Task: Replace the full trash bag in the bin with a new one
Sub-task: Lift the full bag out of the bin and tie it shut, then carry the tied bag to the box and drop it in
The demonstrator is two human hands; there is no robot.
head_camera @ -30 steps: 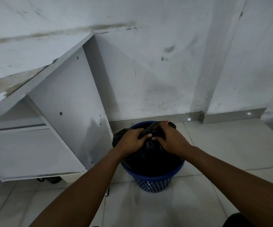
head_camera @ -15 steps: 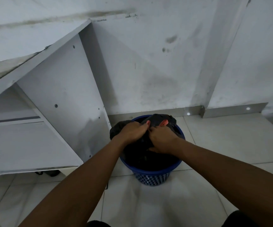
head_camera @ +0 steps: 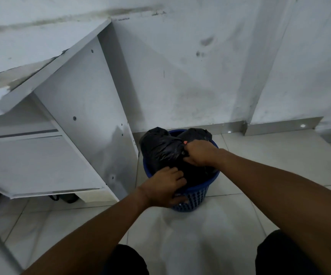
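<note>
A blue perforated plastic bin (head_camera: 197, 199) stands on the tiled floor by the wall. A full black trash bag (head_camera: 160, 149) bulges out of its top. My right hand (head_camera: 199, 152) is shut on the gathered black plastic at the bag's top. My left hand (head_camera: 166, 188) grips the bin's near rim, fingers curled over the edge against the bag. The lower part of the bag is hidden inside the bin.
A white cabinet (head_camera: 85, 120) with an overhanging top stands directly left of the bin. A stained white wall (head_camera: 190, 66) with a metal skirting strip (head_camera: 279, 127) runs behind it. My knees in dark clothing show at the bottom edge.
My left hand has dropped from the bag's top to the bin's near rim. My right hand keeps hold of the gathered plastic, and more of the bag now stands above the rim.
</note>
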